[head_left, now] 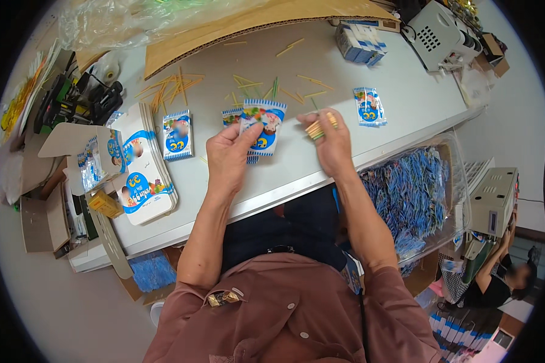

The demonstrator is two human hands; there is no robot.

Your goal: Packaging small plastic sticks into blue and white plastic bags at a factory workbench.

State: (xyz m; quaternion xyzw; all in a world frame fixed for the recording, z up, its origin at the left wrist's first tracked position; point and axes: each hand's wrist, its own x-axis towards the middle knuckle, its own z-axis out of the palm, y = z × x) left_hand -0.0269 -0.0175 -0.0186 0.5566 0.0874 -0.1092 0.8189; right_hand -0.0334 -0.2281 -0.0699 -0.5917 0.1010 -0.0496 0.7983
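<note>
Your left hand (227,158) pinches a blue-and-white packet (264,124) above the white table (300,158). Your right hand (335,147) curls around a bundle of thin sticks (321,127), to its right. Pinch softly; keep the stick ends even.

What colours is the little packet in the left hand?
The packet is mostly blue and white, seen best in the head view.

The head view looks steeply down from above the shirt (263,287), close over the table (418,66), facing its far side.
</note>
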